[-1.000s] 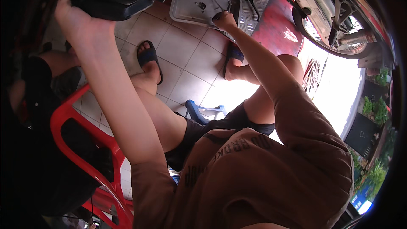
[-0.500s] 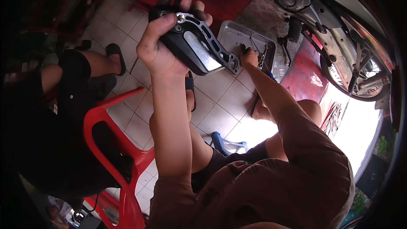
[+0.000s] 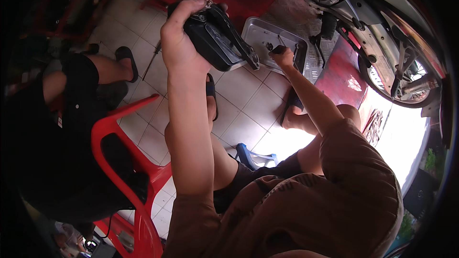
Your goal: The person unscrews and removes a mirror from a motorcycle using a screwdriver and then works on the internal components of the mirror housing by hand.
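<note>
Left hand: raised, fingers wrapped over the top of a black part, grasping it above the tiled floor.
Right hand: reaching into a grey metal tray on the floor; whether it pinches anything I cannot tell.
Tray: just beyond the black part, beside a motorbike.
Nearby: a red plastic chair at the left, another person's leg with a black sandal.
</note>
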The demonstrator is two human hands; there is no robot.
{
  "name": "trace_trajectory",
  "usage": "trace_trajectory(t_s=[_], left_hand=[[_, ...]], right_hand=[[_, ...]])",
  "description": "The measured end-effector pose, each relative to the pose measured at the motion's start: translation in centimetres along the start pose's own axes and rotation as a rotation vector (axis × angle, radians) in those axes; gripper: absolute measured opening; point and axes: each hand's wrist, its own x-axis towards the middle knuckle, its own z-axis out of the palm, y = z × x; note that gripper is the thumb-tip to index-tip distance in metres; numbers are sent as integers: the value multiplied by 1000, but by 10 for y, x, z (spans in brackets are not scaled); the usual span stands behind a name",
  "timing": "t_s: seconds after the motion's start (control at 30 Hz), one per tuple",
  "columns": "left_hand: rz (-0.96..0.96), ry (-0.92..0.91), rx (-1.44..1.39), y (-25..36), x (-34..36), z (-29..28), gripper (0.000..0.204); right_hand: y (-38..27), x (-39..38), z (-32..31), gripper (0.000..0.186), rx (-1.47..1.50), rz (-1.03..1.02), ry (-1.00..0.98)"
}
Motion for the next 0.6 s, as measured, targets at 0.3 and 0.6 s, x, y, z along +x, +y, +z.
trace_trajectory(t_s=[0.3,0.6], left_hand=[[-29,119,85,7,7,-10,14],[-27,77,106,1,17,-13,14]], right_hand=[[-40,4,-75,25,-203,-470,-476],[53,-2,-31,22,-378,-251,-355]])
